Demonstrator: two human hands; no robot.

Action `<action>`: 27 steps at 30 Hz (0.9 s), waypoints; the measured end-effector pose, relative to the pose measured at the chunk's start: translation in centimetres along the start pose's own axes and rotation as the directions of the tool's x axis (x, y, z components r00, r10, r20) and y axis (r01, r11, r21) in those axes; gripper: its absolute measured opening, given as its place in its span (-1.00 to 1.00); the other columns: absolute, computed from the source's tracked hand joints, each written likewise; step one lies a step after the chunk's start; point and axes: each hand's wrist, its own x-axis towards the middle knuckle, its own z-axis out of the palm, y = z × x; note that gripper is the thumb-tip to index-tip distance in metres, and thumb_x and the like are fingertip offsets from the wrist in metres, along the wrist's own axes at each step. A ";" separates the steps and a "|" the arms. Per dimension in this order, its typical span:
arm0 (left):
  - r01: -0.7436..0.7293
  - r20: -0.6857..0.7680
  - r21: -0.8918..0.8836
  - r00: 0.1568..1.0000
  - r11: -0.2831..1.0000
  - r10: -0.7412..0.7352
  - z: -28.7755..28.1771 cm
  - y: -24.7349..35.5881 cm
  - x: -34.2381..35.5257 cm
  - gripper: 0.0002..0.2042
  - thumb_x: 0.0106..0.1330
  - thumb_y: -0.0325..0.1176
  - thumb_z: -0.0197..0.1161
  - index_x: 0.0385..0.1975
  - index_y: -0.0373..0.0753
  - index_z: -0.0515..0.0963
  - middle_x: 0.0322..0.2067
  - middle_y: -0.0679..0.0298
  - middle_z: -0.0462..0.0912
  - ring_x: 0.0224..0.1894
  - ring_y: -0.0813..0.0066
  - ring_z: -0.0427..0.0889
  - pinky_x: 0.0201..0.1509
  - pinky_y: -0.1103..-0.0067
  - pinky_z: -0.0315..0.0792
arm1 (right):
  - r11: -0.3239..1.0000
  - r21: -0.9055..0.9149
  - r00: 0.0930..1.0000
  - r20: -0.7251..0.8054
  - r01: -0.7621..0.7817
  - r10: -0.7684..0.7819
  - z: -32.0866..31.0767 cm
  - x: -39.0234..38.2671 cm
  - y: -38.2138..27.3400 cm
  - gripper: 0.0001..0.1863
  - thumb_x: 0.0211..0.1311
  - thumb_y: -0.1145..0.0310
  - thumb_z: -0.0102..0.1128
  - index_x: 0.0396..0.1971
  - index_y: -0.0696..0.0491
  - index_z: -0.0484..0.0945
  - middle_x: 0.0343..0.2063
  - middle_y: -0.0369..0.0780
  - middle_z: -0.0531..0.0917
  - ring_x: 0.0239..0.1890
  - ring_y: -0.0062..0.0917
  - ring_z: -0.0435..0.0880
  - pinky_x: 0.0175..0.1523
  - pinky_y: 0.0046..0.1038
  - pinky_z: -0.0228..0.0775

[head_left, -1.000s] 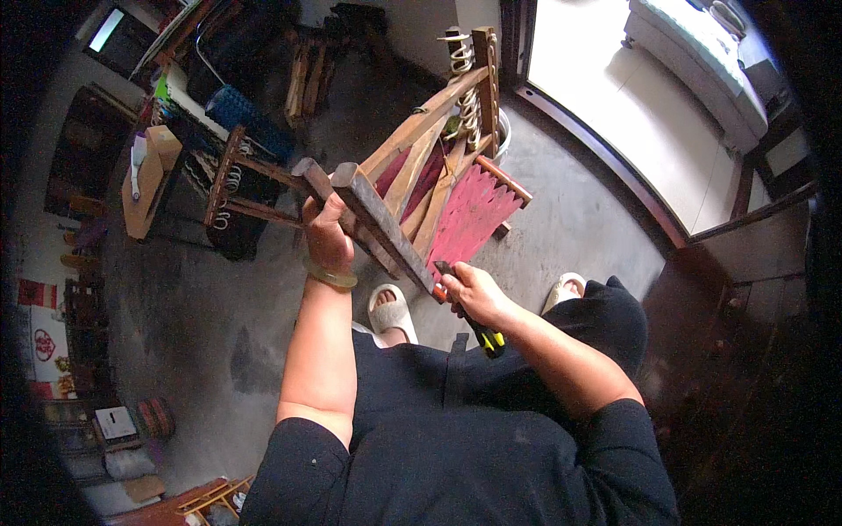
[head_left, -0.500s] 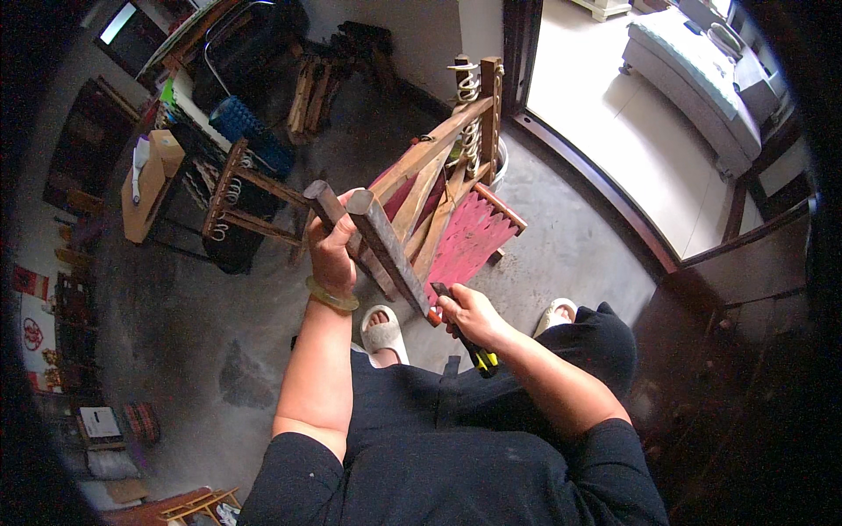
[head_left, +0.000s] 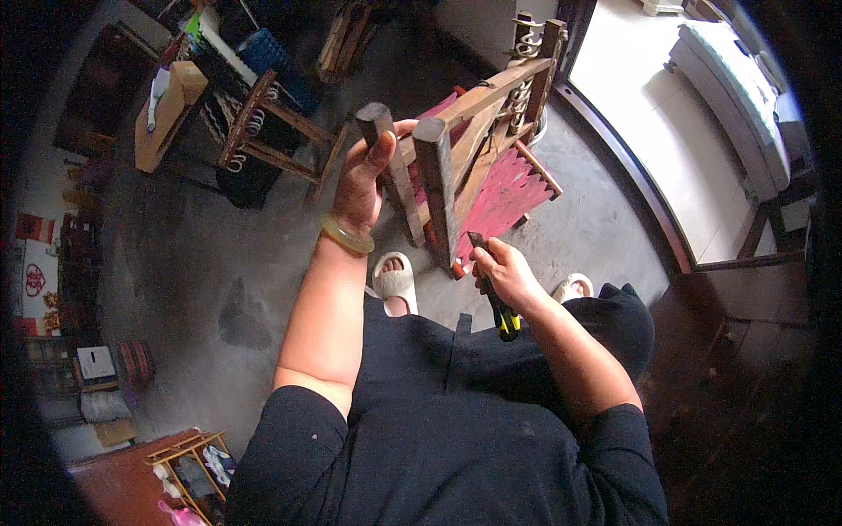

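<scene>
A worn wooden frame (head_left: 494, 84) with two thick legs stands tilted before me. It carries a torn-edged pink-red panel (head_left: 504, 197) and, at its far end, pale cord coiled around the posts. My left hand (head_left: 358, 186), with a pale bangle at the wrist, is closed around the left wooden leg (head_left: 399, 188); some fingers are hidden behind it. Beside it the right wooden leg (head_left: 435, 188) points up toward me. My right hand (head_left: 509, 273) grips pliers (head_left: 506, 323) with black-and-yellow handles. Their dark head is near the right leg's lower end, seemingly apart from it.
A smaller wooden frame with cord loops (head_left: 250, 123) is at the left, by a cardboard box (head_left: 167, 118). To the right, a dark door sill (head_left: 627, 184) borders a bright room with a grey sofa (head_left: 745, 123). My slippered feet (head_left: 395, 279) are below the frame.
The whole view has shifted, so the surroundings sit higher and further right. The frame's two legs look steeper. Both hands keep their holds.
</scene>
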 end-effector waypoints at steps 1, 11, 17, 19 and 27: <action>0.010 -0.007 -0.005 1.000 1.000 -0.010 -0.2 0.1 -0.1 -0.45 0.19 0.12 0.16 -0.08 -0.29 0.49 -0.20 0.23 0.60 -0.15 0.48 0.56 0.00 0.55 0.38 | 1.000 -0.006 1.000 0.006 0.001 -0.001 0.1 -0.2 -0.3 -0.76 0.33 0.27 -0.05 -0.41 0.14 0.36 -0.61 -0.29 0.48 -0.64 -0.63 0.46 -0.55 -0.54 0.34; 0.092 0.086 -0.157 0.993 0.983 -0.080 -1.0 0.5 -0.4 -0.47 0.29 0.15 -0.04 -0.13 -0.25 0.50 -0.16 0.22 0.58 -0.10 0.50 0.54 0.03 0.57 0.36 | 0.999 0.026 0.998 -0.054 0.035 -0.034 1.7 -1.0 0.4 -0.79 0.32 0.28 -0.03 -0.36 0.14 0.35 -0.57 -0.27 0.49 -0.62 -0.62 0.45 -0.53 -0.54 0.35; -0.017 0.122 -0.112 0.992 0.994 0.030 -1.4 -0.6 0.5 -0.64 0.24 -0.05 0.19 -0.21 -0.26 0.53 -0.22 0.28 0.59 -0.17 0.56 0.53 -0.05 0.61 0.36 | 0.930 -0.202 0.906 -0.237 0.308 -0.351 2.9 0.0 2.0 -0.61 0.15 0.27 0.21 -0.10 0.14 0.37 -0.48 -0.20 0.62 -0.48 -0.52 0.57 -0.35 -0.45 0.45; 0.044 0.100 -0.098 0.994 0.994 -0.035 -0.8 0.4 0.3 -0.71 0.19 -0.17 0.27 -0.25 -0.26 0.55 -0.27 0.30 0.60 -0.21 0.56 0.53 -0.08 0.63 0.35 | 0.841 -0.444 0.865 -0.237 0.309 -0.443 3.7 0.0 1.1 -0.43 0.01 0.16 0.32 -0.01 0.08 0.33 -0.41 -0.12 0.62 -0.38 -0.31 0.63 -0.24 -0.36 0.45; 0.094 -0.012 -0.117 0.995 0.989 -0.096 -0.2 -0.2 0.8 -0.82 0.10 -0.46 0.30 -0.29 -0.32 0.58 -0.34 0.31 0.63 -0.26 0.56 0.57 -0.09 0.62 0.38 | 0.629 -0.728 0.760 -0.238 0.273 -0.605 5.3 2.5 -0.8 -0.53 -0.04 0.11 0.30 -0.18 0.06 0.42 -0.40 -0.06 0.60 -0.37 -0.15 0.61 -0.33 -0.24 0.45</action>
